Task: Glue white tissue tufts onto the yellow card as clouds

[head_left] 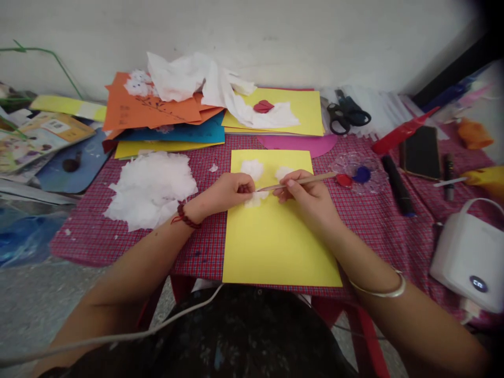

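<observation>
A yellow sheet of paper lies on the red checked cloth in front of me. Small white tufts of cotton sit near its top edge. My left hand is closed, its fingertips pinching a tuft of cotton against the sheet. My right hand grips a thin wooden stick like a pen, with its tip at that same tuft. Both wrists rest over the paper's sides.
A heap of white cotton lies to the left, with stacked coloured papers and tissue behind. At right are a paint palette, black scissors, a black marker, a dark phone and a white device.
</observation>
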Demonstrator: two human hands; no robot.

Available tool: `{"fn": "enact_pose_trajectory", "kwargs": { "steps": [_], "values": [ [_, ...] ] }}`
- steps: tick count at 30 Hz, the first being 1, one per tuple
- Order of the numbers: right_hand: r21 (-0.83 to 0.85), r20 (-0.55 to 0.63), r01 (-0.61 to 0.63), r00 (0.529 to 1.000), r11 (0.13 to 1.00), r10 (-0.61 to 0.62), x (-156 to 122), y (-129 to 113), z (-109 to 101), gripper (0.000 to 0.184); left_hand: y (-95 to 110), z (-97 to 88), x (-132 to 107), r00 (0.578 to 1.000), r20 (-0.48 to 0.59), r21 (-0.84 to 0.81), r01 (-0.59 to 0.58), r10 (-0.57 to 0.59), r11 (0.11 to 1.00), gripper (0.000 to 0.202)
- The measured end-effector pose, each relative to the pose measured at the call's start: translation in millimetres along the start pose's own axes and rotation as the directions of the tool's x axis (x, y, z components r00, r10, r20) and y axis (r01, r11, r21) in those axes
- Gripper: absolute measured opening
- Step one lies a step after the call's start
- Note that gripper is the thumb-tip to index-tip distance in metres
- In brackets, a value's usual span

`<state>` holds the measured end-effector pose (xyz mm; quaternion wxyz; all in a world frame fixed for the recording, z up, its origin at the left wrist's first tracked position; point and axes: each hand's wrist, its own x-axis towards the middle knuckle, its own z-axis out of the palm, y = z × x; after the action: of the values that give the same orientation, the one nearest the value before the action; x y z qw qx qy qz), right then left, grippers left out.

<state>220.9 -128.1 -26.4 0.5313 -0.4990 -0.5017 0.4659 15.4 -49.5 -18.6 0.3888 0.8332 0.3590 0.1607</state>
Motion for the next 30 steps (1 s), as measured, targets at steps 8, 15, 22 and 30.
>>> {"fn": "enact_pose_trajectory", "kwargs": {
  "steps": [8, 15, 22, 30],
  "values": [
    [-0.134, 0.116, 0.13, 0.987, 0.982, -0.115, -11, -8, 7, 0.022, 1, 4.3, 3, 0.999, -0.045, -0.025, 0.003, -0.004, 1.0, 0.006],
    [-0.287, 0.215, 0.208, 0.965, 0.935, -0.149, -11, 8, 6, 0.018, -4, 9.0, 6, 0.998, -0.07, -0.093, -0.005, -0.002, 0.996, 0.003],
    [-0.575, 0.265, 0.244, 0.959, 0.781, -0.105, -15, 3, 6, 0.019, -6, 9.2, 7, 0.997, -0.062, -0.043, -0.043, 0.04, 0.998, 0.007],
    [-0.761, 0.416, 0.483, 0.876, 0.433, -0.246, -22, -9, 17, 0.02, -4, 5.0, 9, 0.995, -0.055, 0.075, -0.081, 0.085, 0.994, 0.02]
  ]
}}
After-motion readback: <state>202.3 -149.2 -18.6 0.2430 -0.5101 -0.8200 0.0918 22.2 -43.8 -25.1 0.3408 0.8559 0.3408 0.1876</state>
